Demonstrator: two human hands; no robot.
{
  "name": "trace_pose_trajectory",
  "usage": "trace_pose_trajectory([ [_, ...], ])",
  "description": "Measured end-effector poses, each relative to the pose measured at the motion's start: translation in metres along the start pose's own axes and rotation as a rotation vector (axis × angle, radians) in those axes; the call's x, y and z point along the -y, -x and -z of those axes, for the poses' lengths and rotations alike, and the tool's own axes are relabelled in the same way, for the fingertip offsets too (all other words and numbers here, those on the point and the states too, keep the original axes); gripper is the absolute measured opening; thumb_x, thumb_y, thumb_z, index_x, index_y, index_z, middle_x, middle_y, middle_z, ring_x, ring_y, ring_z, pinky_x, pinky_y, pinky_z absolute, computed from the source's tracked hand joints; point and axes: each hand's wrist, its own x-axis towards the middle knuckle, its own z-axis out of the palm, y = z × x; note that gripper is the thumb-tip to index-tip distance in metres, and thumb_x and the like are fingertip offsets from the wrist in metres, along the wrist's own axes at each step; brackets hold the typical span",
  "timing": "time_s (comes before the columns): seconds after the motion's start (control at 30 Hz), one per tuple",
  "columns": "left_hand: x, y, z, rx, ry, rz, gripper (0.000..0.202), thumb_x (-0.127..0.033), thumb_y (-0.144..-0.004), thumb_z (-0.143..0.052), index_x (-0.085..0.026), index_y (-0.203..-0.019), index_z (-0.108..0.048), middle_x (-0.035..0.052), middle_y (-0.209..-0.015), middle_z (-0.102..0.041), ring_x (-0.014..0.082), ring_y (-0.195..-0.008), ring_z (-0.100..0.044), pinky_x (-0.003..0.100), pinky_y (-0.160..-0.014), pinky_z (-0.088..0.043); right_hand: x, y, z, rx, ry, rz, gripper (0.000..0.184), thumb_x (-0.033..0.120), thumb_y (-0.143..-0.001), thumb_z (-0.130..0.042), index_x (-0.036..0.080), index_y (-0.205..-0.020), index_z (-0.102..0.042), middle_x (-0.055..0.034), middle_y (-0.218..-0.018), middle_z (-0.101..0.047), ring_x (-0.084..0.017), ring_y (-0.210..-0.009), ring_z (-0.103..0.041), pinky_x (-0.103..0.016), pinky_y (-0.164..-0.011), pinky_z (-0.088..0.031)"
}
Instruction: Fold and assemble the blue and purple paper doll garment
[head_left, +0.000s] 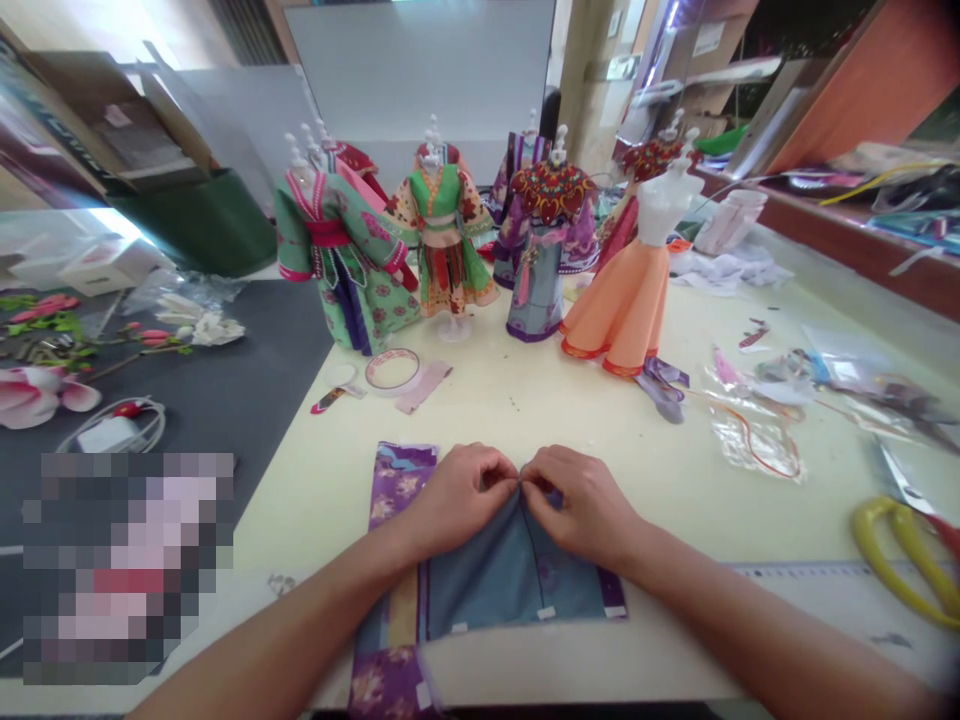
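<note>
Left hand (pixel 457 495), right hand (pixel 581 505) pinch seemingly pleated printed paper (pixel 487 585).

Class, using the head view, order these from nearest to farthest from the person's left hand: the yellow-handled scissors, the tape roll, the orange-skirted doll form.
1. Tape roll: just ahead and slightly left of the left hand, which pinches the blue paper.
2. Orange-skirted doll form: farther back, to the right.
3. Yellow-handled scissors: far off at the right edge.
</note>
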Motion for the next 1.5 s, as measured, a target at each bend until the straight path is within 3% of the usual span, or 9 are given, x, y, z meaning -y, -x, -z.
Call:
trace_pose_trajectory([
  [0.27, 0.001, -0.001, 0.0, 0.003, 0.022, 0.008, 0.011, -0.018, -0.077, -0.053, -0.016, -0.071, -0.062, -0.0007, -0.069, -0.061, 0.0121, -0.067, -0.053, 0.023, -0.066, -0.039, -0.003, -0.002, -0.002, -0.006, -0.033, -0.026, 0.012, 0.01, -0.074, -0.047, 0.017, -0.067, -0.055, -0.0006, -0.063, -0.053, -0.013, -0.061, -0.048, -0.024, -0.058, -0.036],
  [0.63, 0.003, 0.0, 0.001, 0.045, 0.178, 0.089, 0.013, -0.021, -0.076, -0.051, -0.015, -0.076, -0.063, 0.001, -0.075, -0.065, 0.0129, -0.07, -0.056, 0.023, -0.066, -0.043, -0.004, -0.004, 0.001, 0.053, -0.247, -0.221, 0.014, 0.007, -0.07, -0.048, 0.017, -0.063, -0.054, 0.003, -0.058, -0.052, -0.01, -0.054, -0.045, -0.021, -0.052, -0.034],
  [0.87, 0.003, 0.0, 0.001, 0.026, 0.144, 0.08, 0.013, -0.022, -0.076, -0.053, -0.015, -0.076, -0.063, 0.0009, -0.074, -0.064, 0.0132, -0.069, -0.056, 0.024, -0.065, -0.043, -0.004, -0.004, 0.003, 0.079, -0.323, -0.259, 0.014, 0.011, -0.074, -0.048, 0.017, -0.063, -0.055, 0.0033, -0.057, -0.051, -0.01, -0.054, -0.045, -0.021, -0.051, -0.035],
  [1.2, -0.001, 0.003, 0.0, -0.052, -0.07, -0.014, 0.011, -0.019, -0.077, -0.054, -0.018, -0.072, -0.064, -0.0012, -0.067, -0.062, 0.0127, -0.067, -0.052, 0.026, -0.067, -0.036, -0.005, -0.003, -0.001, 0.022, -0.148, -0.108, 0.012, 0.008, -0.072, -0.05, 0.017, -0.066, -0.055, 0.0015, -0.063, -0.053, -0.012, -0.059, -0.046, -0.023, -0.057, -0.035],
  [1.5, -0.001, 0.003, -0.01, -0.126, -0.195, -0.061, 0.013, -0.014, -0.076, -0.051, -0.016, -0.063, -0.054, -0.0003, -0.065, -0.057, 0.0138, -0.069, -0.049, 0.029, -0.071, -0.034, -0.004, -0.003, -0.006, 0.001, -0.096, -0.044, 0.012, 0.008, -0.072, -0.047, 0.017, -0.063, -0.051, 0.0003, -0.061, -0.05, -0.012, -0.06, -0.045, -0.024, -0.058, -0.034],
])
